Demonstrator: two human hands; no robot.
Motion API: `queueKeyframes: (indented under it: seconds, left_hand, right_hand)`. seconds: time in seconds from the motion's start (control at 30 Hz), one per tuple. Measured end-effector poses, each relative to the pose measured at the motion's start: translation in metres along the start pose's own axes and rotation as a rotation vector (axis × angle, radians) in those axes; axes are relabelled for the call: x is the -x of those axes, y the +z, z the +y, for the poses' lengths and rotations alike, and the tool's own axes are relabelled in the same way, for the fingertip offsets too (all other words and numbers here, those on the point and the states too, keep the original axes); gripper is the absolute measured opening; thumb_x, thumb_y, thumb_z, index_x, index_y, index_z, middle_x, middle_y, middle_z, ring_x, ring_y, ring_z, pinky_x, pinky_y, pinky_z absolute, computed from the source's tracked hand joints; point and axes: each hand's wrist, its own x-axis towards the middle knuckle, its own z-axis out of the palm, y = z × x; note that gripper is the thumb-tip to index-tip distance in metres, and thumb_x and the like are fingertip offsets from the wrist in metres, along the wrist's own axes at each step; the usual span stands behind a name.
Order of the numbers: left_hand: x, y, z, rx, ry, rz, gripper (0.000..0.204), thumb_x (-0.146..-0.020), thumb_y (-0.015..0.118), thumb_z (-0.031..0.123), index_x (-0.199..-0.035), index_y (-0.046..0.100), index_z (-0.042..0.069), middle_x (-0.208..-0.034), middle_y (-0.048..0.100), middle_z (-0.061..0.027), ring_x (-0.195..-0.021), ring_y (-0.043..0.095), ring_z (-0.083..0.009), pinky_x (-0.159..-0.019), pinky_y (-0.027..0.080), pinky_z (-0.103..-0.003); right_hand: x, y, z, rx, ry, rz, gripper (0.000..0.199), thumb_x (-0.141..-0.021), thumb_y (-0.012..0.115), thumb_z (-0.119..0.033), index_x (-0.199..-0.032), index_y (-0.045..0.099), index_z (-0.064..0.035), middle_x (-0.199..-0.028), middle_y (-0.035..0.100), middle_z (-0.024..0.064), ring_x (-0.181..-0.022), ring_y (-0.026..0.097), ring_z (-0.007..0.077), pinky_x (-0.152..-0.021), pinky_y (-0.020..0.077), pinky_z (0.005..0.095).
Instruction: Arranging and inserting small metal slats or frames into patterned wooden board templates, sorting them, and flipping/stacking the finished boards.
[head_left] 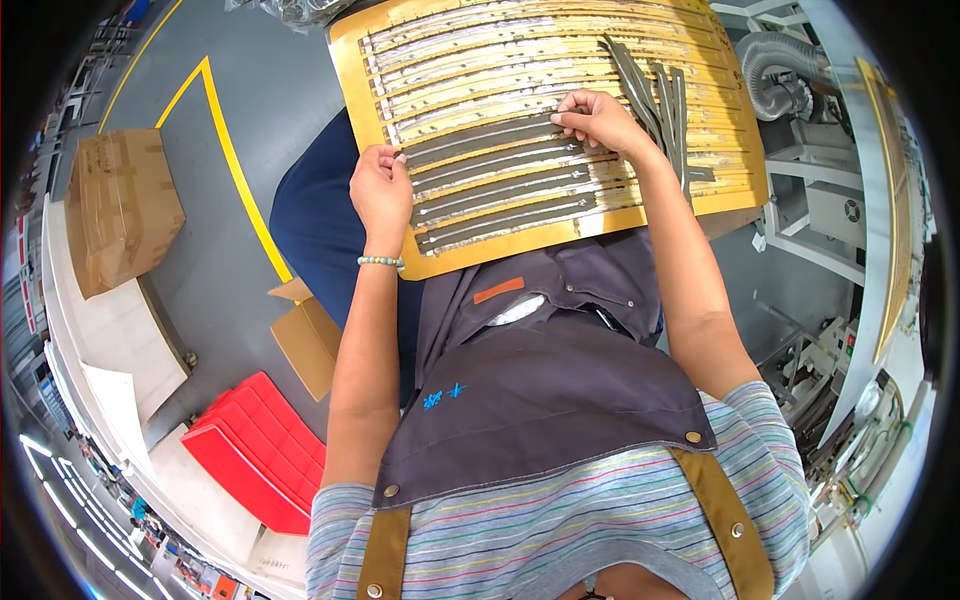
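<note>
A large yellow board lies across in front of me, covered with rows of long narrow slots. My left hand has its fingers closed at the left end of a dark grey strip. At the strip's other end, my right hand pinches with thumb and forefinger. The strip lies along one of the rows. Below it, nearer to me, several similar grey strips rest in parallel rows. A bunch of loose grey strips lies on the board just right of my right hand.
Left on the floor are a cardboard box and a smaller open carton. A red bin stands lower left. To the right are a flexible grey duct and a white metal frame. Yellow lines mark the grey floor.
</note>
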Motion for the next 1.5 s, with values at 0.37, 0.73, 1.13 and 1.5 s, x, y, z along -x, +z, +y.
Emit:
queueKeyframes:
  seconds: [0.37, 0.73, 1.13, 1.5]
  left_hand:
    - [0.003, 0.004, -0.005, -0.069, 0.096, 0.081, 0.017, -0.092, 0.074, 0.006, -0.108, 0.069, 0.006, -0.085, 0.067, -0.0066, -0.079, 0.068, -0.0267, -0.075, 0.055, -0.041]
    - [0.006, 0.012, -0.021, -0.34, 0.113, 0.169, 0.082, -0.097, 0.078, 0.029, -0.158, 0.038, -0.009, -0.157, 0.039, -0.0278, -0.144, 0.042, -0.0429, -0.118, 0.04, -0.046]
    - [0.002, 0.013, -0.009, -0.206, -0.059, 0.009, 0.094, -0.1, 0.074, 0.039, -0.161, 0.027, -0.015, -0.149, 0.051, -0.0294, -0.138, 0.052, -0.0458, -0.114, 0.047, -0.049]
    - [0.006, 0.016, -0.005, -0.248, -0.04, 0.072, 0.089, -0.101, 0.073, 0.037, -0.162, 0.029, -0.012, -0.144, 0.055, -0.0274, -0.128, 0.061, -0.0458, -0.104, 0.053, -0.05]
  right_hand:
    - [0.002, 0.011, -0.002, 0.061, -0.023, 0.046, 0.019, -0.098, 0.081, -0.025, -0.091, 0.069, -0.012, -0.075, 0.067, -0.0053, -0.062, 0.056, 0.0017, -0.05, 0.0396, 0.0209]
    - [0.001, 0.018, 0.006, 0.186, -0.125, 0.182, 0.024, -0.091, 0.086, -0.028, -0.095, 0.075, -0.0074, -0.073, 0.068, -0.0009, -0.064, 0.059, 0.0079, -0.062, 0.0482, 0.0284]
    - [0.005, 0.024, 0.01, 0.272, -0.226, 0.287, 0.025, -0.092, 0.085, -0.027, -0.094, 0.074, -0.0042, -0.072, 0.066, 0.001, -0.068, 0.059, 0.0093, -0.065, 0.0486, 0.0293]
    - [0.012, 0.035, -0.001, 0.491, -0.262, 0.405, 0.024, -0.093, 0.081, -0.029, -0.098, 0.076, -0.0057, -0.07, 0.067, 0.0137, -0.065, 0.064, 0.0273, -0.064, 0.0509, 0.0408]
